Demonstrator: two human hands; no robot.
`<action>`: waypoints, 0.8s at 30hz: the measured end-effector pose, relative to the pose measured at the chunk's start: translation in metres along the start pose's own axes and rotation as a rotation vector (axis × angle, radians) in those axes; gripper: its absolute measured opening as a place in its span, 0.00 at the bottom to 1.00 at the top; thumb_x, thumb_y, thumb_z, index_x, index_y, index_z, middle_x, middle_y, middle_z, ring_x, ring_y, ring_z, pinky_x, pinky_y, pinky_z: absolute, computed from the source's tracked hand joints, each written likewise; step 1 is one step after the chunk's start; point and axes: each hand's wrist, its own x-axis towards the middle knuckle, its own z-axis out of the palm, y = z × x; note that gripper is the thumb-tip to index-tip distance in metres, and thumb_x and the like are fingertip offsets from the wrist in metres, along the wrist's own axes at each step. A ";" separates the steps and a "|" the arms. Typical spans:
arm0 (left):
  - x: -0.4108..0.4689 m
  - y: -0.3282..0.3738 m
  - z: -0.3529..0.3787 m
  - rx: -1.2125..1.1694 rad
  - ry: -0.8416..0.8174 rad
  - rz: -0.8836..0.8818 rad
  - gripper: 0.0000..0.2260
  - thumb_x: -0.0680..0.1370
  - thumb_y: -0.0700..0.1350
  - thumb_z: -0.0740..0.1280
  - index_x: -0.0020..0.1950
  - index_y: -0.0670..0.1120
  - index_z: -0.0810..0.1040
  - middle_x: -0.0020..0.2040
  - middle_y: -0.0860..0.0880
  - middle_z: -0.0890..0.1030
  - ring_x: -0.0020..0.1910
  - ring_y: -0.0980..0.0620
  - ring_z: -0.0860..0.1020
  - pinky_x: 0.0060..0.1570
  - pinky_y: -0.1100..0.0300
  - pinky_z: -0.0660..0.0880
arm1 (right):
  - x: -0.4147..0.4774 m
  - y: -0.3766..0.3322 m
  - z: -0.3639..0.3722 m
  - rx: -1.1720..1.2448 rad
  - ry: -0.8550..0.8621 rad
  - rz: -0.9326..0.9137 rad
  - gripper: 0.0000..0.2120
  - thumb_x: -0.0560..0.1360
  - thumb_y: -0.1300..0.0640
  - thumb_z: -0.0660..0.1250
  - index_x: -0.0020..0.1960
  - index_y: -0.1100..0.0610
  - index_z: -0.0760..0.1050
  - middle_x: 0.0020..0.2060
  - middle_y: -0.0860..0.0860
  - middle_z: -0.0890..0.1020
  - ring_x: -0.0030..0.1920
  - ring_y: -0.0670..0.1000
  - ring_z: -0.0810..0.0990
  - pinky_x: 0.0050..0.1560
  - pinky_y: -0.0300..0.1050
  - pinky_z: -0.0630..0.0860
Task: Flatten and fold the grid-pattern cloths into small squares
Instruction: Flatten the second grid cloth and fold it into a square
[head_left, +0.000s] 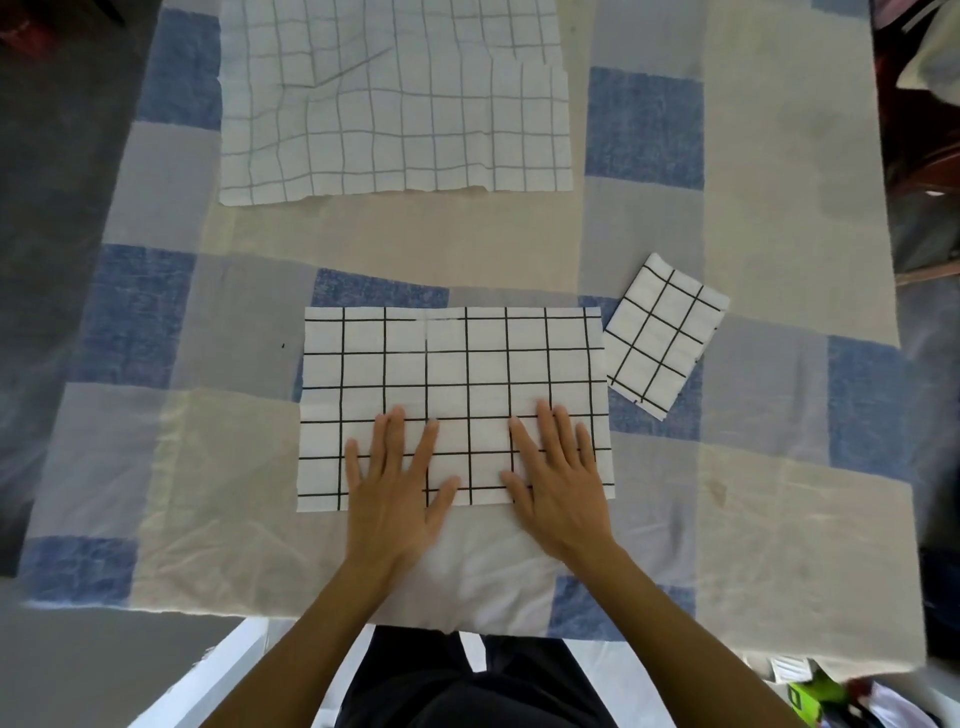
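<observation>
- Blue-and-cream checked tablecloth (779, 208) carries the grid cloth (452, 364) at its near middle.
- Left hand (392, 493) and right hand (558, 488) press its near edge, fingers straight, gripping nothing.
- Folded square (662, 338) lies just beside its right edge; a wrinkled cloth (395, 104) lies farther back.
- Grey floor (62, 182) shows at left.

Likely home: patchwork tablecloth (649, 119), clutter (810, 693) at edges.

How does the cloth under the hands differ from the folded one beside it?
The big cloth is a wide, straight rectangle; the folded cloth is far smaller, squarish, rotated. The left hand and right hand press the big cloth; no hand touches the folded cloth. Both are white with black grids.
</observation>
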 end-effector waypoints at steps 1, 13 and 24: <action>-0.001 -0.001 -0.001 -0.005 0.000 -0.016 0.32 0.78 0.64 0.50 0.78 0.51 0.53 0.78 0.42 0.48 0.77 0.43 0.47 0.72 0.38 0.45 | -0.003 0.003 -0.001 0.005 0.003 0.010 0.29 0.81 0.39 0.44 0.77 0.50 0.51 0.77 0.56 0.50 0.77 0.57 0.46 0.74 0.56 0.46; -0.016 0.003 0.009 0.024 -0.049 -0.060 0.33 0.76 0.60 0.51 0.78 0.50 0.49 0.78 0.41 0.46 0.76 0.42 0.46 0.71 0.41 0.47 | 0.003 -0.078 -0.001 0.169 -0.116 -0.154 0.32 0.79 0.35 0.37 0.78 0.50 0.46 0.77 0.54 0.44 0.76 0.51 0.36 0.74 0.53 0.37; -0.028 -0.048 -0.002 0.010 -0.034 -0.261 0.33 0.77 0.67 0.42 0.78 0.54 0.45 0.78 0.44 0.45 0.76 0.45 0.42 0.72 0.43 0.40 | -0.045 0.013 0.006 -0.034 -0.017 0.181 0.27 0.81 0.42 0.44 0.78 0.48 0.46 0.78 0.53 0.47 0.77 0.54 0.43 0.74 0.57 0.43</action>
